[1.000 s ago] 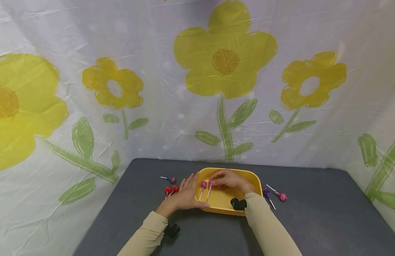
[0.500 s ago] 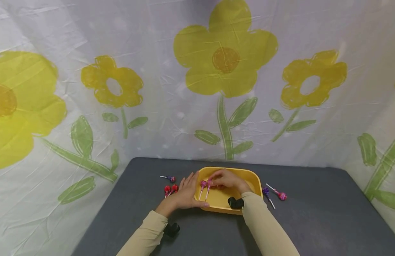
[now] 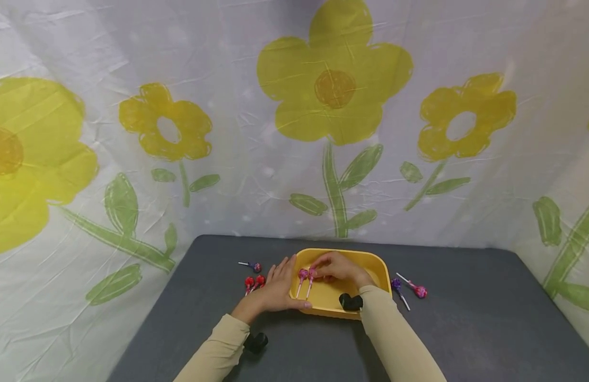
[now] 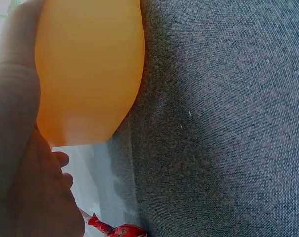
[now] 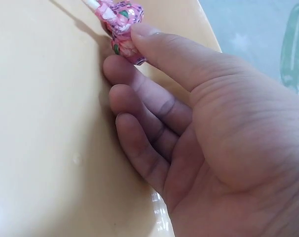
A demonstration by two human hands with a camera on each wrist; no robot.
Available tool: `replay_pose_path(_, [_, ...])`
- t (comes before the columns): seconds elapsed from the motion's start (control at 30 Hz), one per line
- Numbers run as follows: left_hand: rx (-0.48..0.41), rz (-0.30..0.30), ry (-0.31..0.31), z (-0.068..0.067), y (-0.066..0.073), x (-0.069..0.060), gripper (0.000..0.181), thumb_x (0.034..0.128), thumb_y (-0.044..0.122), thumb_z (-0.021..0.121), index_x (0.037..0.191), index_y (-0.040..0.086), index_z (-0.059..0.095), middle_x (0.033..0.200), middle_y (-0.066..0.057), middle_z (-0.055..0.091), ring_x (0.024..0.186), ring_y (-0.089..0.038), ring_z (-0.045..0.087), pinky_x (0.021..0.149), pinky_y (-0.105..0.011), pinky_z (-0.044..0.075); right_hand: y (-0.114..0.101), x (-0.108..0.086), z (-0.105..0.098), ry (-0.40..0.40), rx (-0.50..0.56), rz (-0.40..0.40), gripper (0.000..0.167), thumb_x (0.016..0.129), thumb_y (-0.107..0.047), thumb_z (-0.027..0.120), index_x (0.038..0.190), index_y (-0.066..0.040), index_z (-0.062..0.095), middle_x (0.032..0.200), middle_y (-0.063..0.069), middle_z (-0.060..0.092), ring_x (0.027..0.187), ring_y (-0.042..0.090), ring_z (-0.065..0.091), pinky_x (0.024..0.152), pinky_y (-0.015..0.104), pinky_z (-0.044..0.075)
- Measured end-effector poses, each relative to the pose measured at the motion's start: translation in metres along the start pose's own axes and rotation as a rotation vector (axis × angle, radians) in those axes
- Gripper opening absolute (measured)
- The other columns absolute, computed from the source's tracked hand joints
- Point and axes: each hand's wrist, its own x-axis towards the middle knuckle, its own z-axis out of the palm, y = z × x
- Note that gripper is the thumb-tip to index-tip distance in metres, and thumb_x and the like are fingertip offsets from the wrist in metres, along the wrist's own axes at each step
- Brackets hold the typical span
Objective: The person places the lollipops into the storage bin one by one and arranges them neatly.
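Inside the yellow plastic tray, my right hand pinches the wrapped head of a pink lollipop between thumb and fingers; the right wrist view shows that pink head at the thumb tip, with the other fingers loosely bent. A second pink lollipop lies just left of it, sticks pointing toward me. My left hand rests along the tray's left end, fingers extended and thumb at the near corner. In the left wrist view the hand lies against the tray's outer wall.
Left of the tray lie red lollipops, partly hidden by the left hand, and a purple lollipop farther back. To the right are a purple lollipop and a pink one. A flowered cloth hangs behind the dark table.
My right hand has shifted slightly left with the pink lollipop, bringing it closer to the other pink one. The left hand has stayed in place on the tray.
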Motion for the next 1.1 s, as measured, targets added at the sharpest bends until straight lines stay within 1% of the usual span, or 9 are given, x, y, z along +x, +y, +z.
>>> replay_pose_path(0.1, [-0.001,0.0,0.0,-0.0023,0.0009,0.0011,0.13,0.0744,0.07,0.072,0.159,0.004,-0.002,0.167,-0.017,0.01,0.156,-0.038,0.005,0.123,-0.063,0.003,-0.0003,0.0013,-0.0016,-0.003,-0.01,-0.005,0.024,0.093,-0.016,0.068,0.112,-0.002,0.072,0.085,0.014,0.073,0.061,0.011,0.054,0.057,0.022,0.047])
replay_pose_path(0.33, [0.003,-0.003,0.005,-0.0025,0.0009,0.0002,0.13,0.0746,0.07,0.072,0.159,0.004,-0.002,0.167,-0.016,0.009,0.156,-0.038,0.005,0.123,-0.063,0.003,-0.0026,0.0017,0.0002,0.005,-0.012,0.003,0.024,0.093,-0.018,0.069,0.111,-0.003,0.073,0.084,0.015,0.072,0.061,0.011,0.054,0.057,0.021,0.046])
replay_pose_path(0.53, [0.001,-0.005,-0.005,-0.0023,0.0015,-0.0001,0.13,0.0746,0.069,0.072,0.159,0.004,-0.003,0.167,-0.016,0.009,0.156,-0.038,0.005,0.123,-0.063,0.003,-0.0027,0.0032,0.002,0.007,-0.006,0.021,0.024,0.092,-0.019,0.071,0.109,-0.004,0.073,0.077,0.007,0.068,0.057,0.01,0.05,0.053,0.02,0.043])
replay_pose_path(0.63, [0.009,-0.006,-0.002,-0.0024,0.0016,0.0004,0.13,0.0748,0.069,0.072,0.159,0.005,-0.003,0.167,-0.016,0.009,0.156,-0.037,0.005,0.123,-0.062,0.004,-0.0023,0.0039,0.0022,0.014,-0.012,0.016,0.024,0.091,-0.019,0.071,0.109,-0.004,0.074,0.076,0.006,0.067,0.055,0.01,0.049,0.051,0.02,0.041])
replay_pose_path(0.8, [-0.005,-0.007,0.0,-0.0028,0.0024,0.0005,0.129,0.075,0.067,0.074,0.159,0.004,-0.002,0.167,-0.017,0.009,0.156,-0.038,0.005,0.123,-0.062,0.003,-0.0029,0.0027,0.002,0.011,-0.019,0.002,0.026,0.092,-0.016,0.07,0.114,-0.002,0.072,0.081,0.011,0.07,0.056,0.011,0.05,0.053,0.021,0.043])
replay_pose_path(0.9, [-0.004,-0.01,-0.006,-0.0025,0.0028,-0.0004,0.129,0.0752,0.067,0.073,0.159,0.004,-0.002,0.167,-0.017,0.009,0.156,-0.038,0.005,0.123,-0.063,0.003,-0.0024,0.0018,0.0024,-0.008,-0.012,-0.005,0.028,0.092,-0.015,0.069,0.117,-0.001,0.071,0.084,0.014,0.071,0.057,0.011,0.05,0.055,0.021,0.044])
replay_pose_path(1.0, [-0.002,-0.012,-0.009,-0.0022,0.0026,-0.0007,0.129,0.0755,0.067,0.073,0.159,0.004,-0.002,0.167,-0.016,0.009,0.156,-0.038,0.004,0.123,-0.062,0.003,-0.0024,0.0015,0.0029,-0.016,-0.002,-0.007,0.028,0.092,-0.015,0.069,0.117,-0.002,0.071,0.083,0.015,0.07,0.056,0.012,0.05,0.054,0.021,0.043])
replay_pose_path(1.1, [0.007,-0.011,-0.004,-0.0023,0.0021,-0.0001,0.129,0.0753,0.069,0.072,0.159,0.005,-0.003,0.167,-0.016,0.008,0.156,-0.037,0.005,0.123,-0.062,0.003,-0.0031,0.0012,0.0028,-0.006,-0.007,-0.012,0.028,0.092,-0.015,0.069,0.117,-0.002,0.071,0.08,0.015,0.068,0.055,0.012,0.049,0.053,0.022,0.042])
